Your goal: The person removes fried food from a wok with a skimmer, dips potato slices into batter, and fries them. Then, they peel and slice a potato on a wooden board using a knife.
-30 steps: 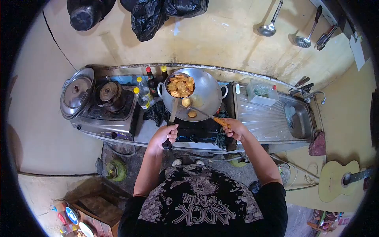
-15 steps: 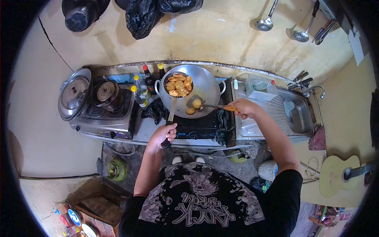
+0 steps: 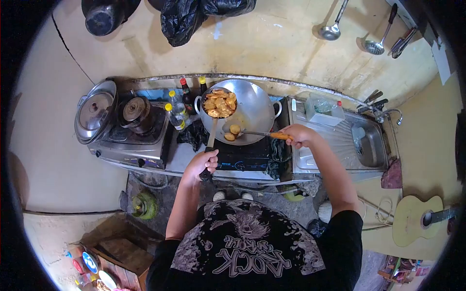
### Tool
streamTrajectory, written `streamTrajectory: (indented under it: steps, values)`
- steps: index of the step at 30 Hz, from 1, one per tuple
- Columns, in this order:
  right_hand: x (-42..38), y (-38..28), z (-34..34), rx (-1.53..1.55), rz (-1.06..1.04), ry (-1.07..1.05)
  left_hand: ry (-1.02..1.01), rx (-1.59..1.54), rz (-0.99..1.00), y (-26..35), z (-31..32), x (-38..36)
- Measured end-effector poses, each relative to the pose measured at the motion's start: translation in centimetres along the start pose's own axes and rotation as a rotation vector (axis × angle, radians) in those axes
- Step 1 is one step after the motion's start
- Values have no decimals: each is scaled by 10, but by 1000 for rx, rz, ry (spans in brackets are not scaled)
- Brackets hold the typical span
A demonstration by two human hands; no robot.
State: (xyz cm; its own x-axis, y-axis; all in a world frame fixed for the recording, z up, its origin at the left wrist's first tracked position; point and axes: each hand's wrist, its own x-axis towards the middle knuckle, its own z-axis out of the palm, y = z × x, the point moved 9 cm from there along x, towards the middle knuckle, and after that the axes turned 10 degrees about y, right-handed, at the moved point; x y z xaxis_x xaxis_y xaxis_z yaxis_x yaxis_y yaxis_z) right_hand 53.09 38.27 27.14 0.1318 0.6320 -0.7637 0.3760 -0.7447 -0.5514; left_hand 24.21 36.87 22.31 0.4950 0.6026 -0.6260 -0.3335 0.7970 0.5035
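My left hand (image 3: pixel 203 163) is closed around the black handle of a strainer (image 3: pixel 212 133), whose bowl rests over the left side of a large metal wok (image 3: pixel 259 104). Golden-brown fried pieces (image 3: pixel 220 103) fill the strainer. My right hand (image 3: pixel 298 135) grips the wooden handle of a spatula (image 3: pixel 259 134), its blade low inside the wok by the front left wall. Two fried pieces lie at the blade, one rounder piece (image 3: pixel 235 129) and another (image 3: pixel 229 137) just below it; they partly hide the blade. A little oil shows at the wok's bottom.
The wok stands on a black cooker (image 3: pixel 238 163). Left of it are several bottles (image 3: pixel 177 116), a black plastic bag (image 3: pixel 193 137) and a gas stove (image 3: pixel 128 155) with a pot (image 3: pixel 136 110). A sink (image 3: pixel 374 145) and a plastic container (image 3: pixel 323 114) are on the right.
My right hand and the spatula have shifted left and slightly down in the wok, and the two fried pieces have moved left with the blade. The strainer stays nearly in place.
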Motion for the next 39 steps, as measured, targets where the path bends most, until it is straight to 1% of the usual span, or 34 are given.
streamTrajectory:
  steps: [3, 6, 9, 12, 15, 18, 21, 24, 27, 30, 33, 36, 39]
  values:
    - [-2, 2, -6, -8, -36, -101, 86, 47, 55, 7, 0, -8]
    - [2, 10, -14, 29, 51, -108, 67, 18, 50, 4, 0, -4]
    - [17, 2, 4, 40, -74, -70, 31, -11, 8, -1, -3, 6]
    - [11, 0, -1, -44, -157, 18, 37, -22, 4, -2, -5, 5]
    - [-3, 5, -12, -137, -101, -16, 31, 22, 13, -1, -1, 2]
    - [5, 0, 4, -40, -121, 61, 5, -8, -41, -6, -1, 10]
    - [5, 1, 8, 42, -229, 49, 30, 9, -5, -3, 0, 4]
    - [-7, 15, 5, 68, -186, 39, 47, 3, 11, -1, 2, 0]
    - [-15, 27, 6, 201, -157, -13, 1, -2, -8, -5, 0, 6]
    - [-12, 38, 0, 268, -147, -19, 1, 20, 7, -6, -3, 6]
    - [-17, 41, -9, 289, -165, 43, 23, 15, 7, -7, -8, 10]
    - [-23, 39, -17, 209, -192, 150, 34, -24, -20, -9, -8, 9]
    - [-26, 25, -25, 16, -338, 300, 46, -10, 6, -7, -6, 8]
